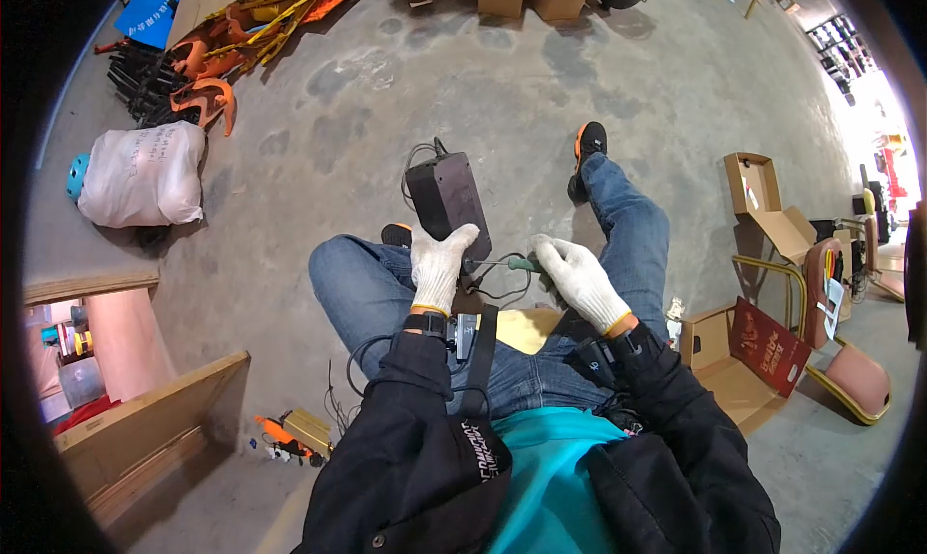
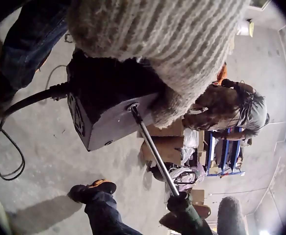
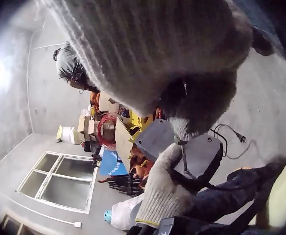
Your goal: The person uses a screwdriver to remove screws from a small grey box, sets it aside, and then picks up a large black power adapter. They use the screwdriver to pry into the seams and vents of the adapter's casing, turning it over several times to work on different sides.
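Observation:
A black power adapter [image 1: 462, 192], a long box with cords at both ends, stands between the person's legs in the head view. The left hand [image 1: 439, 264], in a white knit glove, grips its near end. The gloved right hand [image 1: 579, 282] holds a screwdriver by its green handle [image 1: 522, 263]. In the left wrist view the steel screwdriver shaft [image 2: 155, 154] reaches a screw hole [image 2: 132, 106] in the adapter's end face [image 2: 111, 126]. More screw holes show at that face's corners in the right wrist view. The right hand's fingertips are partly hidden there.
A cord with a plug [image 3: 241, 138] trails over the floor. Left are a wrapped white bundle [image 1: 145, 175] and a pile of orange and yellow parts [image 1: 227, 47]. Right are an open cardboard box [image 1: 719, 370] and a chair [image 1: 855, 380]. Another person [image 2: 231, 110] bends over farther off.

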